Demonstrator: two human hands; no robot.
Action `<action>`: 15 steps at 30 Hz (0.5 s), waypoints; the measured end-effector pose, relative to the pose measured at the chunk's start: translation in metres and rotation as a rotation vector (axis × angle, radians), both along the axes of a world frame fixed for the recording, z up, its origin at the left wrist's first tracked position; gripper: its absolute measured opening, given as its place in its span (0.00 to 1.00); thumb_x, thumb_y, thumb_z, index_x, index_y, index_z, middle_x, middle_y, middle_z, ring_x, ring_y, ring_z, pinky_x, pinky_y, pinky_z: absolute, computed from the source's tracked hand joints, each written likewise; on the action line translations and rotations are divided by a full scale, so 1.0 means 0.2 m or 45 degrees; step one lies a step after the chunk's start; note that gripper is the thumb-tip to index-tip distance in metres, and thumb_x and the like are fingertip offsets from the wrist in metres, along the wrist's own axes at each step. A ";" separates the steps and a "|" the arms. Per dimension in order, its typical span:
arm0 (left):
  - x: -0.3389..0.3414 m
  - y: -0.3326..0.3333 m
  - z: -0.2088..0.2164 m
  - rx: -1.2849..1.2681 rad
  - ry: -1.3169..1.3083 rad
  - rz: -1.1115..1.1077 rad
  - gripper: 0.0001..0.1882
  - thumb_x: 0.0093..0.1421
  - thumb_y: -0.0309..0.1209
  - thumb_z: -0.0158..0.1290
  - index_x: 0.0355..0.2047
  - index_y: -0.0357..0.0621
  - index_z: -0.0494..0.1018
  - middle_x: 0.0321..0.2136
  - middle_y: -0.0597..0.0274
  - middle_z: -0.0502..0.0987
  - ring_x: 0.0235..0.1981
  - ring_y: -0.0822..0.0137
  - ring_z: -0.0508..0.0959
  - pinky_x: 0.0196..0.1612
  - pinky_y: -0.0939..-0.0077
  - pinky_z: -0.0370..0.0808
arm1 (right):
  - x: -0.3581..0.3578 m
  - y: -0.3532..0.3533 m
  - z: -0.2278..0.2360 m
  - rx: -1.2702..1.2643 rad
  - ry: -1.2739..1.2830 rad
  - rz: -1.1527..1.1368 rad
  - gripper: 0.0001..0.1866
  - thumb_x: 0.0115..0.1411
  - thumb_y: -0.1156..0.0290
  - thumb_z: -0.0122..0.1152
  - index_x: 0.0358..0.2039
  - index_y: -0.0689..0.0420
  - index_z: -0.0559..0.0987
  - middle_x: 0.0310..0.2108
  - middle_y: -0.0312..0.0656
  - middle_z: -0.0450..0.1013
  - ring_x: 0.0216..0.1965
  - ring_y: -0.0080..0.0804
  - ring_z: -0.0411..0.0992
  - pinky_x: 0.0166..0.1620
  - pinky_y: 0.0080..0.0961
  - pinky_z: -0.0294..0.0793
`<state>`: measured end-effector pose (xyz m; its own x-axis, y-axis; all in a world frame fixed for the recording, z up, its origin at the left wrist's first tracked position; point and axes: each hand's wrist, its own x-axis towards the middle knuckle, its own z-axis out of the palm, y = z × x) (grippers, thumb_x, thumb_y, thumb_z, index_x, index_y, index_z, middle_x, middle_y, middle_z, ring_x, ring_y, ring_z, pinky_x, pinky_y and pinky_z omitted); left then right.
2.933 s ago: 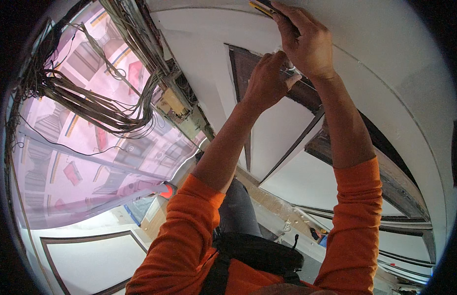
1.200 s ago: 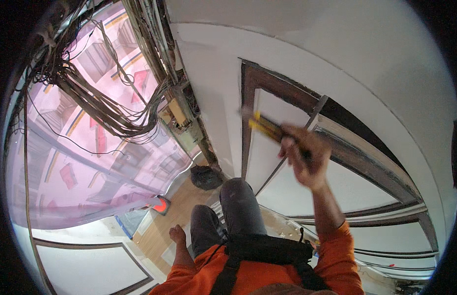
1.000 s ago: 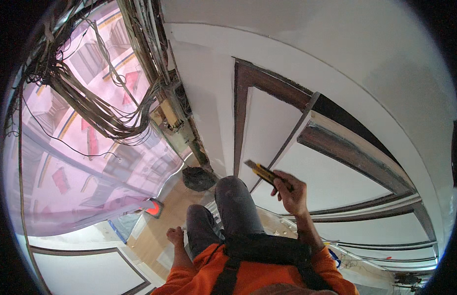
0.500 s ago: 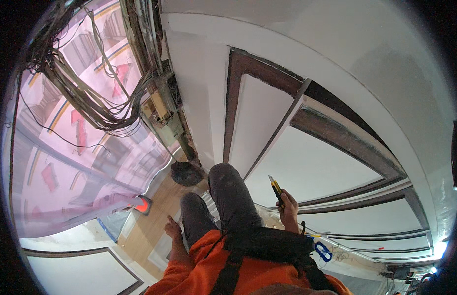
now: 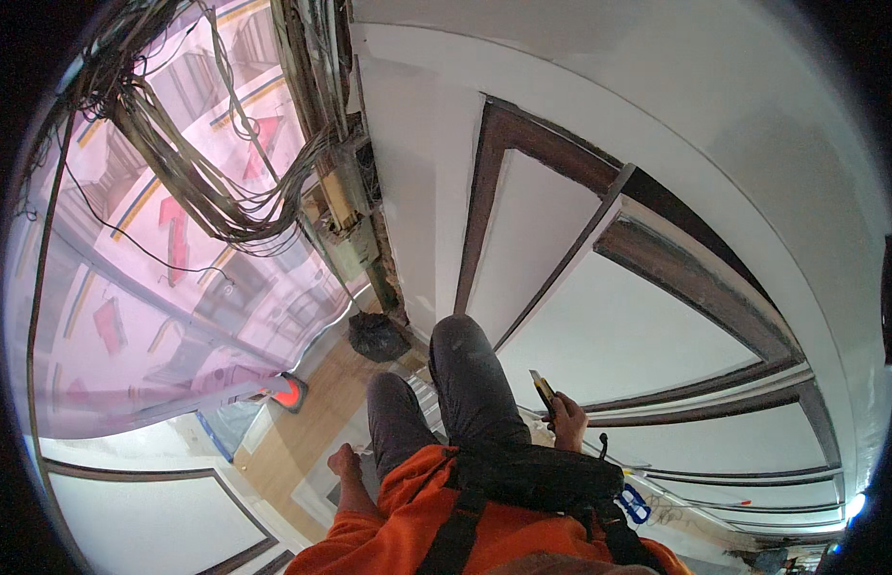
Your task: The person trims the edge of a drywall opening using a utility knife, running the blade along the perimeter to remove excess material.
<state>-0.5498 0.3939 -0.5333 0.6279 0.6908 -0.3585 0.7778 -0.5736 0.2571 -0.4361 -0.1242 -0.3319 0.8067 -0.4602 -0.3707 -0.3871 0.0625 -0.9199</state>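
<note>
A yellow-and-black utility knife point(image 5: 543, 388) is held in my right hand point(image 5: 567, 422), its blade out and pointing up and away from me. This hand is closed around the handle, beside my right knee and in front of the white panelled wall point(image 5: 628, 316) with dark brown trim. Over the wooden floor, to the left of my legs, hangs my left hand point(image 5: 343, 462). Its fingers look curled in, and I see nothing in them. A black pouch point(image 5: 537, 482) is strapped across my orange top.
Bundled loose cables point(image 5: 192, 182) dangle at the upper left before a pink-tinted plastic sheet point(image 5: 129, 287). A black bag point(image 5: 377, 335) and an orange cone point(image 5: 290, 392) stand on the wooden floor point(image 5: 316, 422). A blue looped object point(image 5: 635, 502) lies at the right.
The whole view has shifted, with the wall and cables now further right. My right hand and the knife have come lower, nearer my body. My left hand's extended digit no longer stands out.
</note>
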 end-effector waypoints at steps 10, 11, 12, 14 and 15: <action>0.67 -0.06 0.53 -1.151 -1.085 0.826 0.17 0.65 0.37 0.63 0.44 0.34 0.78 0.27 0.64 0.78 0.22 0.73 0.75 0.22 0.78 0.71 | -0.03 -0.06 -0.25 0.151 0.148 -0.114 0.18 0.68 0.65 0.62 0.54 0.62 0.81 0.34 0.43 0.82 0.24 0.29 0.79 0.20 0.22 0.69; 0.74 -0.09 0.59 -1.288 -1.176 0.790 0.18 0.65 0.37 0.62 0.46 0.34 0.78 0.30 0.63 0.79 0.26 0.72 0.77 0.27 0.77 0.73 | -0.04 -0.08 -0.26 0.170 0.141 -0.109 0.18 0.68 0.65 0.62 0.54 0.61 0.81 0.34 0.43 0.81 0.24 0.28 0.79 0.20 0.22 0.68; 0.81 -0.14 0.65 -1.429 -1.262 0.749 0.19 0.66 0.37 0.62 0.49 0.33 0.77 0.34 0.62 0.80 0.30 0.72 0.78 0.31 0.77 0.75 | -0.04 -0.10 -0.29 0.189 0.132 -0.109 0.18 0.68 0.65 0.62 0.54 0.61 0.81 0.34 0.43 0.81 0.23 0.28 0.79 0.20 0.21 0.68; 0.96 -0.26 0.79 -1.462 -1.340 0.449 0.21 0.67 0.36 0.61 0.52 0.32 0.76 0.40 0.60 0.81 0.39 0.70 0.80 0.40 0.74 0.78 | -0.06 -0.13 -0.34 0.222 0.105 -0.125 0.17 0.68 0.65 0.62 0.54 0.60 0.80 0.34 0.42 0.81 0.23 0.28 0.79 0.19 0.21 0.67; 1.00 -0.33 0.86 -1.342 -1.325 0.204 0.21 0.67 0.36 0.60 0.53 0.31 0.76 0.43 0.58 0.81 0.43 0.69 0.80 0.45 0.72 0.78 | -0.06 -0.12 -0.32 0.202 0.167 -0.154 0.18 0.69 0.64 0.62 0.55 0.59 0.80 0.33 0.41 0.80 0.23 0.28 0.79 0.20 0.20 0.67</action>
<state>-0.3506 0.3288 -0.3618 0.8539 0.4903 -0.1747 0.0249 0.2967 0.9547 -0.4477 -0.1479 -0.3965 0.6891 -0.4784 -0.5443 -0.4837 0.2558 -0.8371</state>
